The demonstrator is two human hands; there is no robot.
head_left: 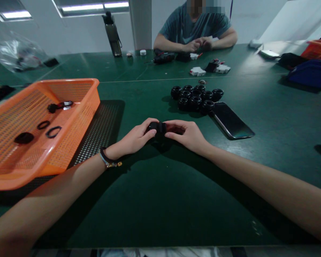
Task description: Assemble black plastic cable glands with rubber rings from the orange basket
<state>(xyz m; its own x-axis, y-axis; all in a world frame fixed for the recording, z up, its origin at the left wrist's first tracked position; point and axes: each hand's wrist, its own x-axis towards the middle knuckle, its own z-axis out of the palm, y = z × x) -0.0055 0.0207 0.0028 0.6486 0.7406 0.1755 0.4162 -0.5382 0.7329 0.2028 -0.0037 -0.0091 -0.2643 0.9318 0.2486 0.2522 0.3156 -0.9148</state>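
Note:
Between my two hands is a small black plastic fitting (160,127), held just above the green table. My left hand (137,137) pinches its left end between thumb and fingers. On its right end, the thumb and fingertips of my right hand (188,135) are closed. The fingers cover part of the fitting, so its full shape is hidden. Beyond my right hand stands a cluster of several round black fittings (195,101) with holes in their tops. A dark phone (232,120) lies beside them, its corner close to the nearest fitting.
An orange perforated basket (92,93) at left contains a black ring (43,125), a hexagonal ring (53,132) and a black cap (24,137). Across the table (163,200) sits another person (195,30), near a power tool (163,58). A bottle (112,35) stands at the back.

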